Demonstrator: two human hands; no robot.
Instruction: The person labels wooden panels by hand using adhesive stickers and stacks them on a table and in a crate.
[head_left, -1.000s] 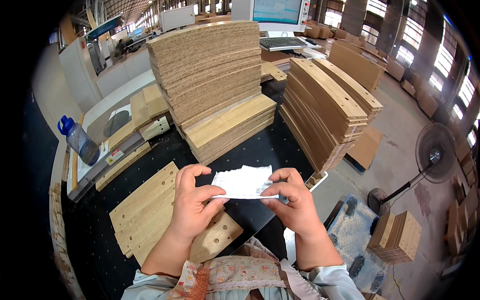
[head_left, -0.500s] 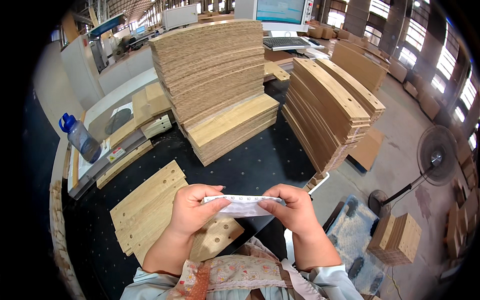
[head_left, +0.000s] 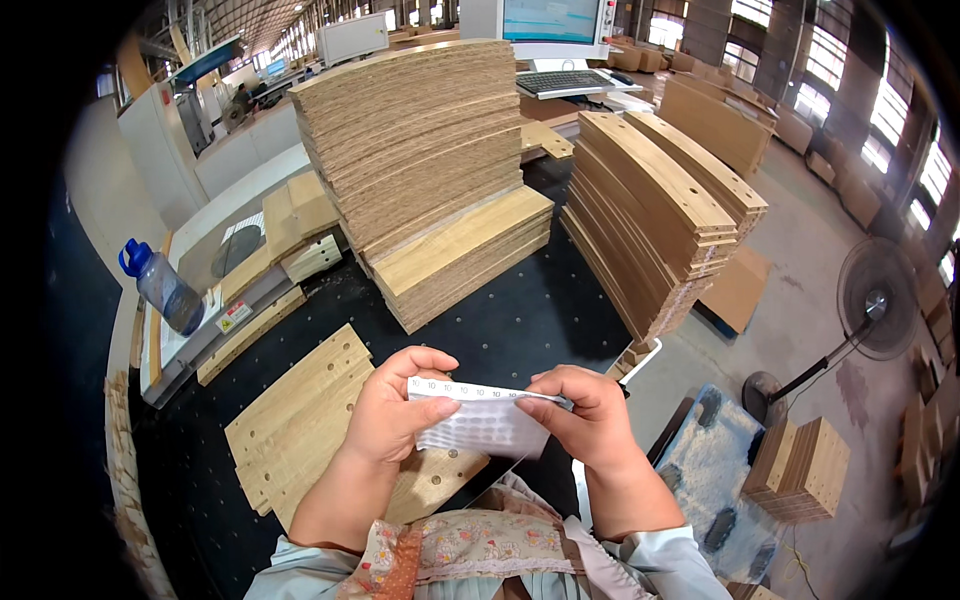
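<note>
A white sheet of round stickers [head_left: 480, 428], with rows of pale dots and print along its top edge, stretches between my hands. My left hand [head_left: 388, 405] holds its left end, thumb on the front and index finger lifted a little above the edge. At the right end, my right hand [head_left: 590, 412] pinches the sheet between thumb and bent fingers. Below and left of the sheet, flat wooden boards [head_left: 300, 410] with drilled holes lie on the black perforated table [head_left: 490, 335].
A tall stack of boards [head_left: 420, 140] stands beyond my hands, with another stack [head_left: 650, 220] to its right. A blue-capped bottle [head_left: 165, 290] is on the left. A keyboard [head_left: 565, 83] and monitor [head_left: 555, 22] sit behind. A fan [head_left: 875, 303] stands on the floor at right.
The sheet has turned so that more of its dotted face shows, hanging lower. My left index finger has lifted from its edge. Both hands still hold it.
</note>
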